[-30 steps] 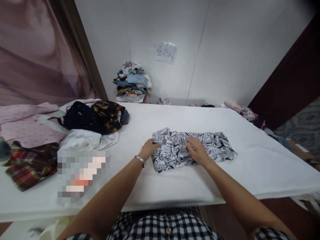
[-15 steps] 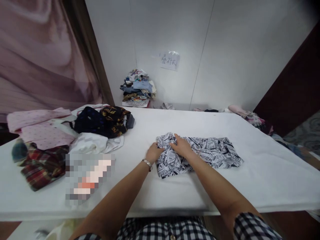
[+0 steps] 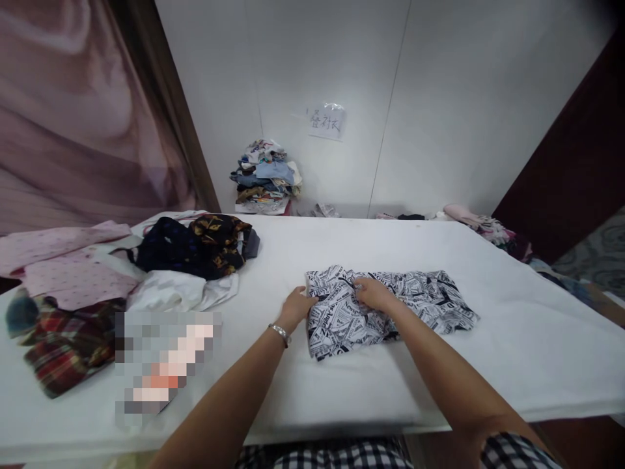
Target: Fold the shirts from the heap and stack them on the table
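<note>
Cloth (image 3: 336, 322) in a newsprint pattern, one piece, lies folded on one white table (image 3: 390, 244). Of two hands, the right hand (image 3: 374, 294) seems to pinch it left of its middle, fingers nearly closed; the left hand (image 3: 295, 307) curls half-open at its left edge, gripping or not I can't tell. An uneven tug could, I'd judge, rumple the layers. Beyond: one clothes stack (image 3: 273, 172), one paper sign (image 3: 327, 122).
</note>
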Demonstrator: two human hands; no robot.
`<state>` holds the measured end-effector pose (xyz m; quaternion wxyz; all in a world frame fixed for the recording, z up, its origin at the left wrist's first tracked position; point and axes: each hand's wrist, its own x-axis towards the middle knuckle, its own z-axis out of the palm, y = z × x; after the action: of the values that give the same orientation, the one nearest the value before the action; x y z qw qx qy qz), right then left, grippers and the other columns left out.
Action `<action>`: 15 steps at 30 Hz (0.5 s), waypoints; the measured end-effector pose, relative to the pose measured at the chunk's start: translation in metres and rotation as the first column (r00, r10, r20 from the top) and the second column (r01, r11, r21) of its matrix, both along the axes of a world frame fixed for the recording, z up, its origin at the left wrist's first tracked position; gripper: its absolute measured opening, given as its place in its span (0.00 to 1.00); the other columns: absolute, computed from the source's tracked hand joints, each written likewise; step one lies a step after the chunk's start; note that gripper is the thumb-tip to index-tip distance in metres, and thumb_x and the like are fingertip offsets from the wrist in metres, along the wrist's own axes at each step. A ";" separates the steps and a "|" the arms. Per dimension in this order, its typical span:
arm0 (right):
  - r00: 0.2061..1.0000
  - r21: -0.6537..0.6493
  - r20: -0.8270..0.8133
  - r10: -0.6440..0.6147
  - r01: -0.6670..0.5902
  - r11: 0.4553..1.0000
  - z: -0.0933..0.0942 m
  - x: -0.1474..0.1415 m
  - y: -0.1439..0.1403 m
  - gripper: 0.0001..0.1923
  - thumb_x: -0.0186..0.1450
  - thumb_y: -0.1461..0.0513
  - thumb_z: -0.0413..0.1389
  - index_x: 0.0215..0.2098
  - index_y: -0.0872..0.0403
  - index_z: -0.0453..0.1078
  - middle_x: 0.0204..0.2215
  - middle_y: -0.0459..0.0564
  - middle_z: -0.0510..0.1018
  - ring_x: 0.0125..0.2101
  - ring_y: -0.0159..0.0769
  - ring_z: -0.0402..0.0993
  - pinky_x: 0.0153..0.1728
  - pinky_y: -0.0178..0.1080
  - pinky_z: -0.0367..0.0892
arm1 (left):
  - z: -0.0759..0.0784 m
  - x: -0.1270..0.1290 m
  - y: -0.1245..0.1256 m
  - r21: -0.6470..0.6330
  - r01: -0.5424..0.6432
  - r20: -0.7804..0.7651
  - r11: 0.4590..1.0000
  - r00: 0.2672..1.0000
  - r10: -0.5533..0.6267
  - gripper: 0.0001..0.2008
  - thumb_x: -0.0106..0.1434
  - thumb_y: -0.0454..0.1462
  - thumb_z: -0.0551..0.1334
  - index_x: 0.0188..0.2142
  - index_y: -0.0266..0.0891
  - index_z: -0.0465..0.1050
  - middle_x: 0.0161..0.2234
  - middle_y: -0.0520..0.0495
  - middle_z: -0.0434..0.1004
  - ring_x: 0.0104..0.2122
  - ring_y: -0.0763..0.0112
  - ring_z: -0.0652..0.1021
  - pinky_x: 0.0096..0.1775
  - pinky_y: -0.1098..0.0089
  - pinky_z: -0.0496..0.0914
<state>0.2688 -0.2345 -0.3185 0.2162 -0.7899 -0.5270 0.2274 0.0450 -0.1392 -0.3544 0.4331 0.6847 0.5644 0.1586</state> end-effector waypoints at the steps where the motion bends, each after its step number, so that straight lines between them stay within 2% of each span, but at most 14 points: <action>1: 0.998 0.056 0.060 -0.009 0.005 0.998 0.006 -0.003 0.004 0.22 0.63 0.63 0.54 0.55 0.53 0.72 0.34 0.52 0.82 0.36 0.42 0.78 0.42 0.41 0.70 | 0.001 0.000 0.000 -0.019 0.000 0.014 1.000 1.000 0.000 0.33 0.60 0.44 0.65 0.61 0.33 0.61 0.43 0.41 0.82 0.35 0.66 0.81 0.31 0.72 0.72; 3: 0.987 0.213 0.156 -0.024 -0.010 0.977 0.015 -0.013 0.014 0.23 0.67 0.59 0.50 0.59 0.55 0.69 0.49 0.57 0.79 0.49 0.44 0.74 0.51 0.43 0.66 | 0.002 -0.001 0.000 -0.048 -0.006 0.032 0.999 0.999 0.008 0.33 0.60 0.46 0.64 0.61 0.33 0.61 0.42 0.40 0.82 0.35 0.66 0.81 0.30 0.72 0.72; 5: 0.976 0.318 0.215 0.044 -0.113 0.941 0.016 -0.027 0.020 0.27 0.70 0.55 0.47 0.63 0.57 0.63 0.62 0.58 0.67 0.62 0.45 0.62 0.60 0.44 0.58 | 0.002 -0.001 0.001 -0.052 -0.019 0.031 0.998 0.999 0.021 0.34 0.59 0.46 0.66 0.60 0.34 0.62 0.42 0.41 0.82 0.35 0.65 0.81 0.31 0.72 0.72; 6: 0.964 0.323 0.245 0.105 -0.183 0.928 0.013 -0.034 0.021 0.29 0.70 0.52 0.46 0.65 0.57 0.60 0.66 0.58 0.60 0.66 0.45 0.54 0.63 0.46 0.53 | 0.002 0.000 0.001 -0.050 -0.024 0.027 0.998 0.999 0.025 0.34 0.58 0.46 0.67 0.60 0.35 0.63 0.42 0.41 0.82 0.36 0.65 0.81 0.31 0.72 0.71; 8: 0.933 0.215 0.285 0.221 -0.287 0.934 -0.001 -0.048 0.021 0.33 0.70 0.48 0.46 0.68 0.57 0.56 0.69 0.58 0.51 0.69 0.48 0.43 0.66 0.51 0.45 | 0.002 0.001 0.002 -0.048 -0.026 0.019 0.998 0.999 0.027 0.35 0.55 0.46 0.69 0.59 0.35 0.64 0.41 0.41 0.82 0.36 0.64 0.81 0.32 0.72 0.71; 11: 0.914 0.001 0.293 0.281 -0.294 0.956 -0.028 -0.062 0.015 0.34 0.70 0.48 0.45 0.67 0.60 0.57 0.69 0.63 0.50 0.69 0.52 0.41 0.66 0.56 0.40 | 0.003 0.003 0.002 -0.061 -0.013 0.007 0.998 1.000 0.014 0.35 0.56 0.46 0.68 0.60 0.34 0.63 0.43 0.40 0.82 0.35 0.64 0.81 0.30 0.72 0.72; 13: 0.919 -0.017 0.285 0.273 -0.280 0.960 -0.040 -0.064 0.013 0.33 0.70 0.49 0.46 0.66 0.61 0.58 0.69 0.64 0.51 0.69 0.52 0.41 0.66 0.55 0.39 | 0.005 0.003 0.002 -0.065 0.008 -0.007 0.998 1.000 -0.008 0.32 0.58 0.47 0.65 0.58 0.32 0.64 0.44 0.38 0.82 0.35 0.63 0.81 0.30 0.71 0.72; 15: 0.936 0.019 0.216 0.277 -0.288 0.958 -0.041 -0.061 0.013 0.33 0.70 0.49 0.47 0.65 0.61 0.60 0.69 0.63 0.52 0.69 0.51 0.42 0.66 0.54 0.39 | 0.008 0.004 0.002 -0.046 0.043 -0.034 0.998 0.998 -0.044 0.28 0.59 0.49 0.64 0.52 0.32 0.70 0.44 0.36 0.82 0.36 0.61 0.81 0.31 0.70 0.72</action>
<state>0.2082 -0.2215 -0.3595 0.1438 -0.7200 -0.6604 0.1577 0.0491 -0.1375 -0.3464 0.4421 0.6894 0.5602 0.1244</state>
